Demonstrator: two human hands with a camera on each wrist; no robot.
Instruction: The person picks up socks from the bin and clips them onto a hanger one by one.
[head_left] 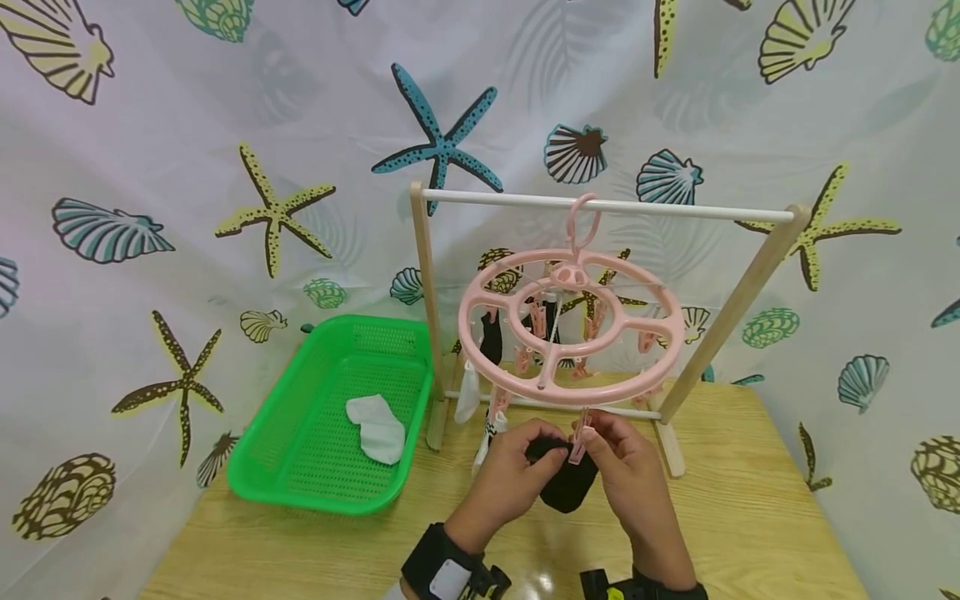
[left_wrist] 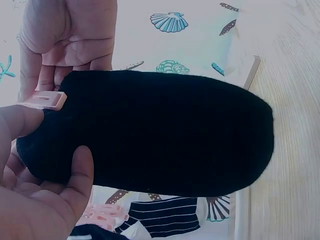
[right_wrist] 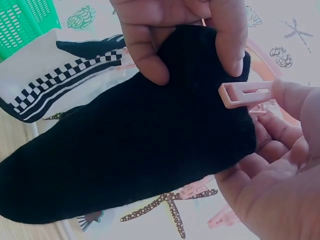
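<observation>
A black sock (head_left: 567, 487) hangs toe down below the front rim of the round pink clip hanger (head_left: 600, 392). My left hand (head_left: 512, 468) pinches the sock near its cuff, thumb in front and fingers behind. With its thumb on a pink clothespin (head_left: 578, 446), my right hand (head_left: 628, 462) grips the pin at the sock's upper edge. In the right wrist view the pin (right_wrist: 247, 94) overlaps the cuff of the black sock (right_wrist: 125, 135). The left wrist view shows the sock (left_wrist: 170, 132) spread flat, its toe pointing right.
A green basket (head_left: 251, 467) at the left contains a white sock (head_left: 377, 429). The hanger hooks over the white bar (head_left: 510, 200) of a wooden stand (head_left: 750, 300). Other socks hang from its pins, including a checkered one (right_wrist: 50, 80) and a striped one (left_wrist: 162, 215).
</observation>
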